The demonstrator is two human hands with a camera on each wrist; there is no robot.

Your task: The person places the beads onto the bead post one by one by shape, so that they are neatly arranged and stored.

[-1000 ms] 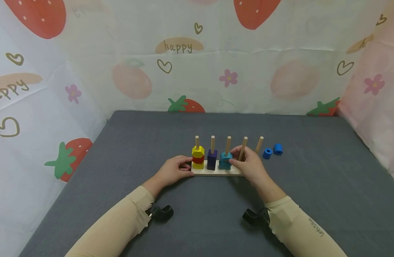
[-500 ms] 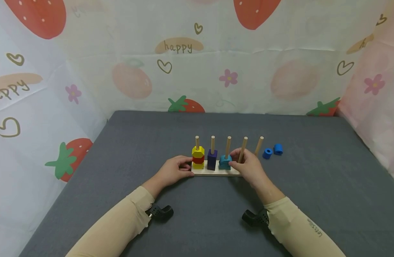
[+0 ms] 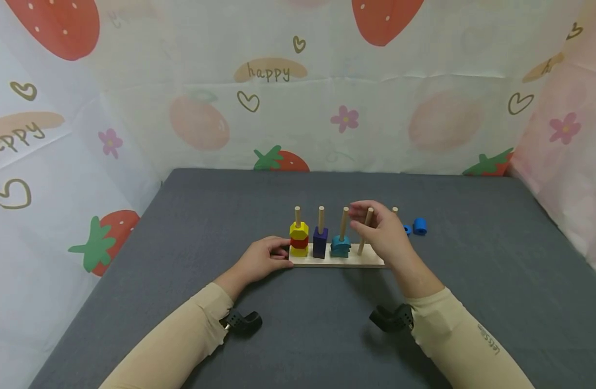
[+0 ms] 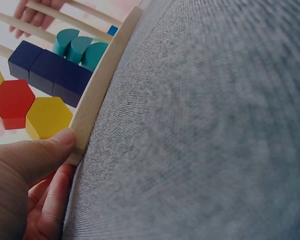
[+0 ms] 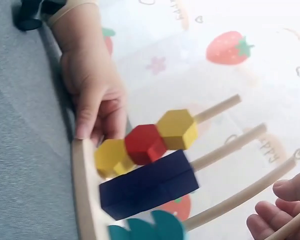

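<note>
A wooden peg stacker (image 3: 351, 262) stands on the table with several upright pegs. My left hand (image 3: 261, 258) grips the left end of its base, thumb (image 4: 50, 150) against the near side. The first peg carries yellow, red and yellow hexagon blocks (image 5: 145, 144). Dark blue square blocks (image 4: 49, 71) fill the second. On the third are teal scalloped blocks (image 3: 340, 246), seen as three in the left wrist view. My right hand (image 3: 387, 235) is raised beside the fourth peg (image 3: 368, 219), holding nothing, its fingers loosely bent. It partly hides the fifth peg.
Two blue cylinder blocks lie right of the stacker: one (image 3: 420, 226) in full view, another (image 3: 407, 229) mostly behind my right hand. Grey cloth (image 3: 298, 335) covers the table. A printed curtain (image 3: 298, 119) rises behind and at both sides.
The topmost teal block went down the third peg under my right hand's fingers. That hand then let go and rose up and to the right. My left hand stayed put.
</note>
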